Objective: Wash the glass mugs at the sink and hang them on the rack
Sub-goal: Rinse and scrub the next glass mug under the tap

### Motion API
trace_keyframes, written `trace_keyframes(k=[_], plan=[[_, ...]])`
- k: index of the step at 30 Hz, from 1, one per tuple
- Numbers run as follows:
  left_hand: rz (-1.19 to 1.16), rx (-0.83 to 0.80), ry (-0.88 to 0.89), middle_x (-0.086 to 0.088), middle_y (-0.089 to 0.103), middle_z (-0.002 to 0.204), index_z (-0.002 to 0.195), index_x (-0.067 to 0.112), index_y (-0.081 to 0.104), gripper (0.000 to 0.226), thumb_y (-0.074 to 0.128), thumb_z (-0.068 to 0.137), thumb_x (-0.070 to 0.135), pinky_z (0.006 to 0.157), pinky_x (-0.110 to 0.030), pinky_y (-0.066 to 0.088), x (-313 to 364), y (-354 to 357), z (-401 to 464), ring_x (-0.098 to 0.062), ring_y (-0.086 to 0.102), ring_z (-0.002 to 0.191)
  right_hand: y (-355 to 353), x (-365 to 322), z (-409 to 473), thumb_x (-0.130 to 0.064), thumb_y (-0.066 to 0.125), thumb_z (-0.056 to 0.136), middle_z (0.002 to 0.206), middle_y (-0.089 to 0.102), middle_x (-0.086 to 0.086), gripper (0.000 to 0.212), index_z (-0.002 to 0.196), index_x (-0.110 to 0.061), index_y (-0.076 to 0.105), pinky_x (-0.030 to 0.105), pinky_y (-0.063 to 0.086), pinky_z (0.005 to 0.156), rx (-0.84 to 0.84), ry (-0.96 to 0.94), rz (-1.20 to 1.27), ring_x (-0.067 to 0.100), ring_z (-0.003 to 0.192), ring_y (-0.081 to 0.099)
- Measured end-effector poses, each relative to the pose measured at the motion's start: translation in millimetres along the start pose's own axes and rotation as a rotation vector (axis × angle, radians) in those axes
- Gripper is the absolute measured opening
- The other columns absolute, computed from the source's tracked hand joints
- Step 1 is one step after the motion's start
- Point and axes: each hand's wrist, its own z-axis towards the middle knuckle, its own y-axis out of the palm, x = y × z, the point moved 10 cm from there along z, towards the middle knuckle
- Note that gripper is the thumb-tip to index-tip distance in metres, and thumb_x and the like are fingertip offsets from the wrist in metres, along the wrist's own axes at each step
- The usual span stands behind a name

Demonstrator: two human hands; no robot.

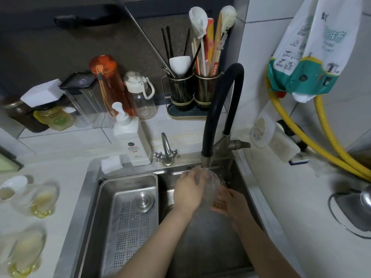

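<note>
A clear glass mug (pixel 212 186) is held over the steel sink (pixel 210 247), right under the spout of the black faucet (pixel 206 159), with water running onto it. My left hand (pixel 188 192) grips the mug from the left, fingers wrapped over its rim side. My right hand (pixel 226 201) holds it from below and right, fingers curled against the glass. On the counter to the left stand two glass mugs with yellow handles (pixel 43 199) (pixel 24 253), both blurred. No rack is in view.
A perforated steel drain tray (pixel 128 221) fills the sink's left half. Behind it stand a white soap pump bottle (pixel 132 139), a small tap (pixel 166 151), bottles and a utensil holder (pixel 192 91). Yellow hoses (pixel 325 141) and a wire ring (pixel 347 215) are on the right.
</note>
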Motion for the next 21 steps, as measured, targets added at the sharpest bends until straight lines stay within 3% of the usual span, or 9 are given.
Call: trace_keyframes(k=[2, 4, 6, 8, 11, 13, 15, 19, 21], plan=[[0.020, 0.072, 0.175, 0.002, 0.054, 0.123, 0.125, 0.024, 0.057, 0.062, 0.047, 0.078, 0.063, 0.101, -0.030, 0.041, 21, -7, -12, -0.019, 0.047, 0.117, 6, 4, -3, -0.022, 0.053, 0.095, 0.095, 0.071, 0.014, 0.025, 0.102, -0.002, 0.065, 0.021, 0.055, 0.055, -0.063, 0.082, 0.147, 0.024, 0.087, 0.069], [-0.014, 0.089, 0.216, 0.008, 0.046, 0.124, 0.127, 0.024, 0.052, 0.070, 0.059, 0.070, 0.063, 0.102, -0.022, 0.035, 22, -8, -17, -0.009, 0.038, 0.118, 2, -1, -3, -0.021, 0.053, 0.095, 0.101, 0.070, 0.017, 0.025, 0.105, -0.001, 0.065, 0.030, 0.058, 0.067, -0.048, 0.073, 0.179, 0.027, 0.093, 0.068], [-0.122, 0.081, 0.161, 0.010, 0.046, 0.118, 0.123, 0.027, 0.053, 0.067, 0.065, 0.066, 0.060, 0.100, -0.020, 0.034, 14, -10, -13, -0.006, 0.040, 0.115, -1, -14, -1, -0.023, 0.049, 0.097, 0.108, 0.067, 0.013, 0.027, 0.112, -0.005, 0.062, 0.031, 0.056, 0.077, -0.019, -0.023, -0.011, 0.023, 0.096, 0.066], [-0.263, 0.062, 0.087, 0.009, 0.050, 0.113, 0.115, 0.030, 0.057, 0.047, 0.072, 0.073, 0.044, 0.099, -0.021, 0.038, 4, -11, -8, -0.006, 0.047, 0.111, 4, -25, -2, -0.029, 0.047, 0.097, 0.107, 0.066, 0.000, 0.025, 0.115, -0.018, 0.061, 0.020, 0.051, 0.073, -0.036, -0.092, -0.106, 0.009, 0.094, 0.064], [-0.514, -0.030, -0.067, 0.003, 0.060, 0.115, 0.106, 0.031, 0.063, 0.024, 0.071, 0.083, 0.032, 0.097, -0.022, 0.044, -20, -4, -6, -0.009, 0.055, 0.111, 16, -39, -3, -0.028, 0.054, 0.094, 0.096, 0.069, -0.008, 0.012, 0.095, -0.029, 0.066, 0.014, 0.046, 0.070, -0.104, -0.144, -0.103, 0.005, 0.090, 0.064], [-0.650, -0.089, -0.167, 0.000, 0.065, 0.114, 0.102, 0.032, 0.067, 0.019, 0.069, 0.083, 0.037, 0.099, -0.031, 0.046, -31, 1, -7, -0.017, 0.059, 0.112, 20, -46, -5, -0.029, 0.055, 0.093, 0.094, 0.071, 0.002, 0.019, 0.094, -0.018, 0.071, 0.029, 0.052, 0.082, -0.152, -0.165, 0.018, 0.016, 0.093, 0.066], [-0.693, -0.098, -0.183, -0.001, 0.067, 0.113, 0.102, 0.029, 0.068, 0.017, 0.066, 0.087, 0.036, 0.098, -0.030, 0.045, -29, -2, -7, -0.018, 0.059, 0.113, 20, -53, -8, -0.024, 0.054, 0.093, 0.090, 0.068, 0.013, 0.026, 0.096, -0.003, 0.069, 0.038, 0.050, 0.086, -0.158, -0.178, 0.135, 0.024, 0.088, 0.064], [-0.628, -0.114, -0.046, 0.009, 0.050, 0.131, 0.121, 0.036, 0.059, 0.041, 0.060, 0.084, 0.053, 0.102, -0.017, 0.036, -10, -9, -15, -0.004, 0.046, 0.125, 13, -52, -6, -0.017, 0.053, 0.094, 0.084, 0.070, 0.012, 0.024, 0.095, 0.001, 0.068, 0.029, 0.054, 0.072, -0.058, -0.140, 0.204, 0.022, 0.078, 0.066], [-0.522, -0.136, 0.058, 0.016, 0.036, 0.136, 0.130, 0.040, 0.049, 0.055, 0.065, 0.080, 0.052, 0.097, -0.001, 0.028, -4, -11, -25, 0.007, 0.034, 0.127, 13, -52, -2, -0.019, 0.053, 0.094, 0.086, 0.072, 0.015, 0.025, 0.092, 0.000, 0.070, 0.031, 0.054, 0.073, -0.038, -0.107, 0.219, 0.026, 0.080, 0.067]])
